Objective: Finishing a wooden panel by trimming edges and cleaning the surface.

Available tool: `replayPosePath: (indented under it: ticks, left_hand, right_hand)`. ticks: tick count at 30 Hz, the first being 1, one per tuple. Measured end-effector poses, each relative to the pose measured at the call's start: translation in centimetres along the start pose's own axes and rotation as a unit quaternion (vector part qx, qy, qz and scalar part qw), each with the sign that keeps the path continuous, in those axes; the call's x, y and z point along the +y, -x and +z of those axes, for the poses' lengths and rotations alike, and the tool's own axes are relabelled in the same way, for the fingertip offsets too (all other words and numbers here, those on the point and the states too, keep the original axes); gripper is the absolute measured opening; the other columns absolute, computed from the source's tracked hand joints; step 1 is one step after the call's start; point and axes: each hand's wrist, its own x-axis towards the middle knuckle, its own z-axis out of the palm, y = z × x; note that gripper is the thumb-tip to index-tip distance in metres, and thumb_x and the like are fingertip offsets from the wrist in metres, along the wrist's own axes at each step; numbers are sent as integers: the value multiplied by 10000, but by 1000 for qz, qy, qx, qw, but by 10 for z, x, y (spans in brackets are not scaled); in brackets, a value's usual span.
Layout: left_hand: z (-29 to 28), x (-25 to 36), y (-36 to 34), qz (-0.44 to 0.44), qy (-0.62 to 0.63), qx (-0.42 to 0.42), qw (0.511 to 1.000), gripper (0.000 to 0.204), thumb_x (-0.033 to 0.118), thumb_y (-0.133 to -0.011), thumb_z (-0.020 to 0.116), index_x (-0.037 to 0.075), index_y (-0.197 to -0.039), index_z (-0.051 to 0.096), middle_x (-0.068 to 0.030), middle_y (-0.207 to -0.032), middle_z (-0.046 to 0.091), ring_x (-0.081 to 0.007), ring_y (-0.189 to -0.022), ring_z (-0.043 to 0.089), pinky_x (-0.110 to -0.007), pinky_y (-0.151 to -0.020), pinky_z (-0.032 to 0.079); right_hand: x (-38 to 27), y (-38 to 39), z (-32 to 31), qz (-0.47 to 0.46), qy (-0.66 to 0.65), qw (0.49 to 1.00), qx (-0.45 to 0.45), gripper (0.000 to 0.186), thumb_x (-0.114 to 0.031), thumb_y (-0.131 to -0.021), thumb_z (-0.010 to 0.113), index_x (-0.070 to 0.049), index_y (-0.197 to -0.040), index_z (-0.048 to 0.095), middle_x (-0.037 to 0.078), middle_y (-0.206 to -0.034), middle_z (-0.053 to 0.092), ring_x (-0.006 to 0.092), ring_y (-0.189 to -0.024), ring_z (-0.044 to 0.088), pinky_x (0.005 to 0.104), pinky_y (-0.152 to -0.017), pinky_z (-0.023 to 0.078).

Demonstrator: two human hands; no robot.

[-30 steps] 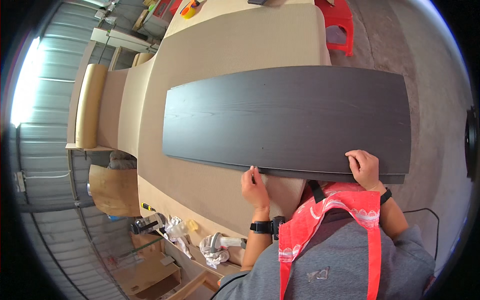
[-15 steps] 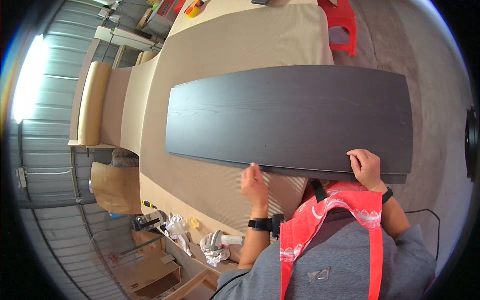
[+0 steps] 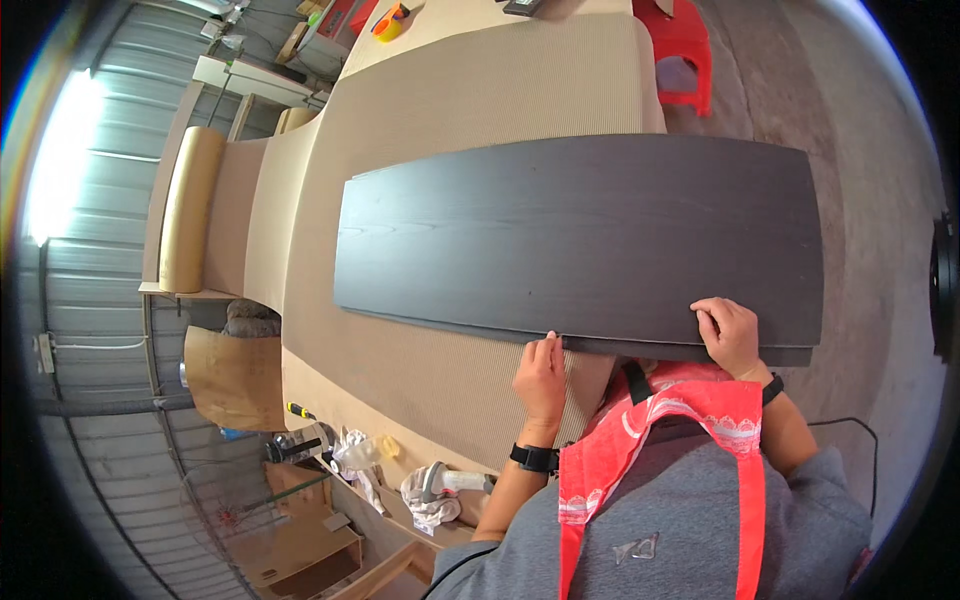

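Note:
A long dark wood-grain panel (image 3: 580, 235) lies across the padded table, with another dark board (image 3: 790, 355) showing beneath its near edge. At the middle of that near edge is my left hand (image 3: 541, 378), its fingertips pinched together at the rim. Whatever lies between those fingertips is too small to name. Farther right, my right hand (image 3: 730, 335) is closed over the panel's near right part, with the fingers curled and the thumb against them. I cannot tell whether anything is in it.
Ribbed beige sheeting (image 3: 480, 85) covers the table, fed from a roll (image 3: 186, 210) at left. A red stool (image 3: 683, 60) stands at far right. Orange-yellow tape (image 3: 391, 22) lies at the far end. A white handheld tool (image 3: 455, 482), rags and a screwdriver (image 3: 300, 410) sit at near left.
My left hand has shifted right along the panel's near edge, its fingertips still together. The right hand stays in place.

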Motion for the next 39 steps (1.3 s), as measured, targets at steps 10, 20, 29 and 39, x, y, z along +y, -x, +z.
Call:
replayPosePath:
  ticks: [10, 20, 29, 39]
  left_hand:
    - [2, -4, -3, -59, 49, 36, 996, 123, 181, -857, 620, 82, -929, 632, -56, -798, 599, -232, -664, 594, -324, -541, 466]
    - [8, 21, 4, 41, -52, -40, 997, 120, 199, -868, 574, 99, -933, 586, -49, -793, 559, -252, -656, 589, -355, -502, 465]
    - [22, 36, 26, 53, 111, -30, 992, 97, 161, -860, 591, 73, -899, 601, -76, -787, 572, -266, -674, 584, -353, -559, 469]
    - [17, 20, 7, -72, 87, 41, 993, 128, 184, -879, 595, 57, -889, 608, -83, -803, 597, -251, -705, 588, -337, -608, 468]
  right_hand:
    - [34, 7, -29, 166, -11, 983, 75, 69, -78, -850, 567, -47, -894, 611, 85, -753, 610, 186, -622, 577, 282, -585, 449]
    - [37, 7, -28, 153, 30, 984, 83, 69, -70, -855, 557, -54, -899, 607, 67, -741, 605, 158, -611, 565, 261, -575, 436]
    - [39, 12, -27, 161, 26, 982, 100, 63, -79, -852, 560, -58, -895, 602, 70, -736, 604, 164, -606, 567, 263, -569, 438]
    - [38, 12, -26, 148, 23, 984, 99, 52, -88, -839, 572, -74, -879, 601, 65, -706, 603, 189, -589, 576, 290, -558, 447]
